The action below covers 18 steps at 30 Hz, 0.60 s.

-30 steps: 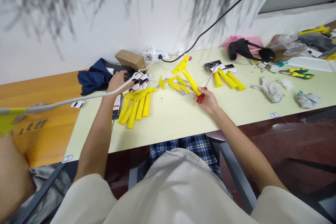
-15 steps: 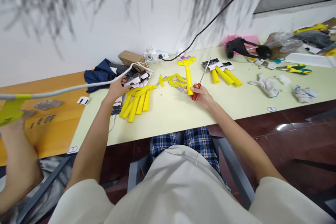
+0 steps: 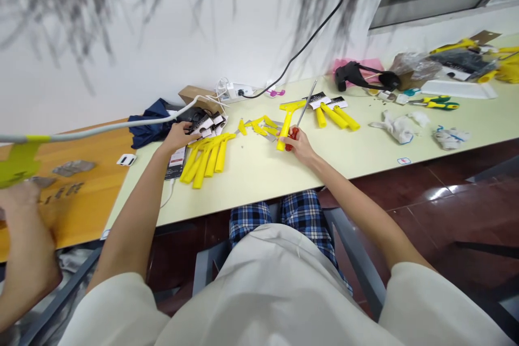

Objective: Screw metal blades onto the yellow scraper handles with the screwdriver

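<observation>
My right hand (image 3: 302,147) is closed around a screwdriver's red handle (image 3: 291,139), its metal shaft pointing up and away, and around the lower handle of a yellow scraper (image 3: 286,121). The scraper's wide head faces the wall. At the left, my left hand (image 3: 177,137) reaches over a pile of black-and-white packaging cards (image 3: 208,128), fingers stretched out and touching them; their tips are partly hidden. Several yellow scrapers (image 3: 206,159) lie in a row beside it. Small yellow blade covers (image 3: 259,125) and flat metal blades are strewn between my hands.
Carded yellow scrapers (image 3: 335,117) lie right of my right hand. Beyond them are a black strap (image 3: 357,77), yellow-green pliers (image 3: 440,102) and crumpled white gloves (image 3: 399,127). A power strip (image 3: 235,92) sits by the wall. Another person's hand (image 3: 20,194) is at far left, near a grey cable.
The view has turned slightly right. My right hand, still holding the scraper and screwdriver, has lowered the scraper and tilted it. My left hand stays at the cards.
</observation>
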Each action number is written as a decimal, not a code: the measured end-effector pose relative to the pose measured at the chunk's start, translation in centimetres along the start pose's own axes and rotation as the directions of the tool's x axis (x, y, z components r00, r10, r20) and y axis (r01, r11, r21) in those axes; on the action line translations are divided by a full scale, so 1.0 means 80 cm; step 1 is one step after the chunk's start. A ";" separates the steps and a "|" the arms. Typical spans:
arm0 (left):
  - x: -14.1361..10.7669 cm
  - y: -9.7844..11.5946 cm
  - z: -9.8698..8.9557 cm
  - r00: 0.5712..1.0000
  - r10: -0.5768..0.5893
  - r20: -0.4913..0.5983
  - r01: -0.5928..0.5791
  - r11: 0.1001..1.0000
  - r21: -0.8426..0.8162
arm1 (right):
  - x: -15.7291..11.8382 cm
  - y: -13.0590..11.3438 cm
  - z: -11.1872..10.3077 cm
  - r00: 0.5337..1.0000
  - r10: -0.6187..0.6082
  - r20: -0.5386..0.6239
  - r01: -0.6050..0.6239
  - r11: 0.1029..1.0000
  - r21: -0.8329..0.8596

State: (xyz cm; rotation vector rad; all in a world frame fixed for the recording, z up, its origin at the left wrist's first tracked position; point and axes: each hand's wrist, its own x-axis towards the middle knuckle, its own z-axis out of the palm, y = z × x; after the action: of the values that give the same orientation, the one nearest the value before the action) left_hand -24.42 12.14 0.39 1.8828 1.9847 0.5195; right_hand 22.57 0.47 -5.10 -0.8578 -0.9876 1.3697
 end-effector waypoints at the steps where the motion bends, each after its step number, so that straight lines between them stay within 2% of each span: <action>1: 0.000 -0.001 0.000 1.000 -0.011 0.005 0.011 1.000 -0.023 | 0.002 0.002 0.000 1.000 0.001 -0.001 -0.001 1.000 -0.005; 3: 0.001 -0.002 0.001 1.000 -0.020 0.020 0.021 0.999 -0.049 | 0.007 0.006 -0.001 1.000 0.002 -0.007 -0.002 1.000 -0.017; 6: -0.003 0.005 -0.002 1.000 -0.022 0.005 0.022 1.000 -0.001 | 0.021 0.007 -0.001 1.000 -0.008 -0.013 0.008 0.999 -0.036; 8: -0.011 0.016 -0.006 0.999 0.050 -0.022 -0.048 0.998 0.048 | 0.038 0.003 0.000 1.000 -0.017 -0.020 0.016 0.999 -0.046; 11: -0.038 0.044 -0.007 0.971 0.235 -0.051 -0.230 0.970 0.079 | 0.073 -0.007 0.003 0.999 -0.026 -0.043 0.024 0.998 -0.052; 14: -0.084 0.085 0.007 0.906 0.421 -0.037 -0.418 0.906 0.071 | 0.114 -0.016 0.010 0.997 -0.028 -0.072 0.024 0.999 -0.047; 18: -0.137 0.144 0.052 0.773 0.630 0.068 -0.629 0.776 -0.048 | 0.149 -0.016 0.017 0.997 -0.025 -0.074 0.024 0.999 -0.026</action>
State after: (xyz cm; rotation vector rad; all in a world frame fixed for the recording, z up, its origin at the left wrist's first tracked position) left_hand -11.78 1.84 2.48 2.5007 1.2376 0.6156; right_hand 21.24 12.22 -2.63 -0.9067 -0.9570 1.2978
